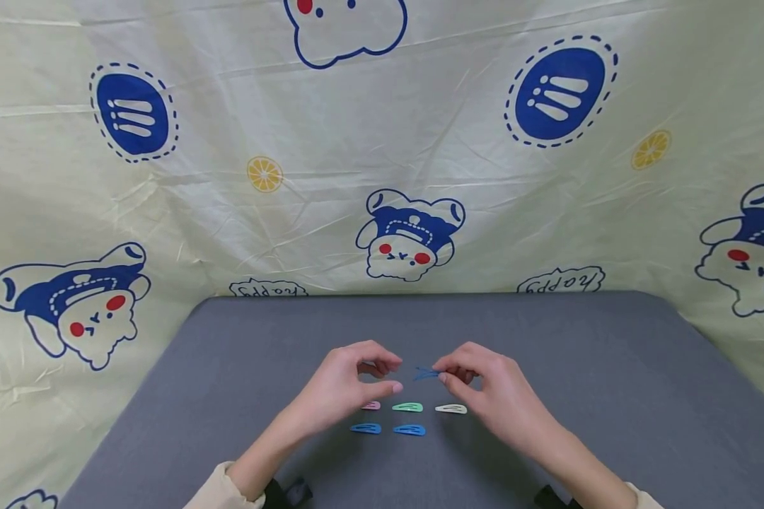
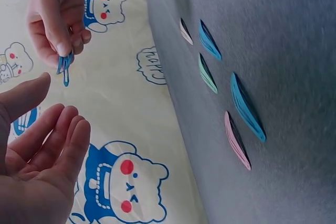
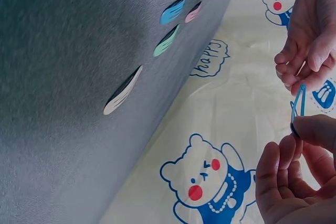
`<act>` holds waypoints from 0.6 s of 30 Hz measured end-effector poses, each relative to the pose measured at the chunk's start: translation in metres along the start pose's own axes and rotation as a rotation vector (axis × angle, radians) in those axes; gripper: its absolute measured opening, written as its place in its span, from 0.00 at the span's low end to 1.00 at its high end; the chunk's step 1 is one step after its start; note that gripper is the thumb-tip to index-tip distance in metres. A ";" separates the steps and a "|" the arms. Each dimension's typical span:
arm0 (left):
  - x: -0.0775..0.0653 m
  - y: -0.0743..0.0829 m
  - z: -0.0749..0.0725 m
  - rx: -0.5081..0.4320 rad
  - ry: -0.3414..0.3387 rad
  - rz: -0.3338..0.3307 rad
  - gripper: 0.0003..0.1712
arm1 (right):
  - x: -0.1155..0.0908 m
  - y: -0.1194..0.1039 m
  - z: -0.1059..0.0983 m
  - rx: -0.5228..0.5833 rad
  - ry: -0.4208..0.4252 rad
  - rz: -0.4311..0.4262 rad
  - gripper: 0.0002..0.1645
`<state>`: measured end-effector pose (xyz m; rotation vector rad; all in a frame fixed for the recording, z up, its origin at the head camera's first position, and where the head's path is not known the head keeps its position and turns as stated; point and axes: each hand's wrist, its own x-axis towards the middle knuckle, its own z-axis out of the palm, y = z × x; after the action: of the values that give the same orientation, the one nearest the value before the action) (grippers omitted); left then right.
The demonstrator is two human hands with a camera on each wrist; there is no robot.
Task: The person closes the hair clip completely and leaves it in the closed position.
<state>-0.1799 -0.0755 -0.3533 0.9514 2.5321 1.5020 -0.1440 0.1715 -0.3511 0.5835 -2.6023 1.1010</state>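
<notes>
Between thumb and fingertips my right hand [image 1: 493, 385] pinches a blue snap hair clip [image 1: 427, 373] above the table. In the right wrist view the clip [image 3: 299, 102] is sprung apart, its narrow end pointing toward the other hand. My left hand [image 1: 346, 382] hovers just left of it, thumb and fingers apart, holding nothing. Below the hands lie a pink clip [image 1: 371, 406], a green clip [image 1: 407, 407] and a white clip [image 1: 450, 408] in one row. Nearer me are two blue clips, one on the left [image 1: 366, 428] and one on the right [image 1: 409, 430]. The left hand partly covers the pink clip.
A grey cloth-covered table [image 1: 261, 332] spreads under the hands. Behind it hangs a pale curtain [image 1: 216, 212] printed with cartoon bears and orange slices. Dark straps [image 1: 286, 493] sit at the wrists, beside light sleeves [image 1: 226, 488].
</notes>
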 end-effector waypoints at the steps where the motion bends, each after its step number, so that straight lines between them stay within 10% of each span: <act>1: -0.002 0.002 0.000 -0.004 0.001 0.000 0.14 | -0.001 -0.002 0.000 -0.002 -0.002 0.008 0.11; 18: -0.026 0.024 0.011 -0.071 0.025 -0.025 0.13 | -0.028 -0.025 -0.002 0.039 0.040 0.041 0.15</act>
<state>-0.1440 -0.0728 -0.3462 0.8936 2.4796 1.5952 -0.1071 0.1648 -0.3444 0.5131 -2.5750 1.1667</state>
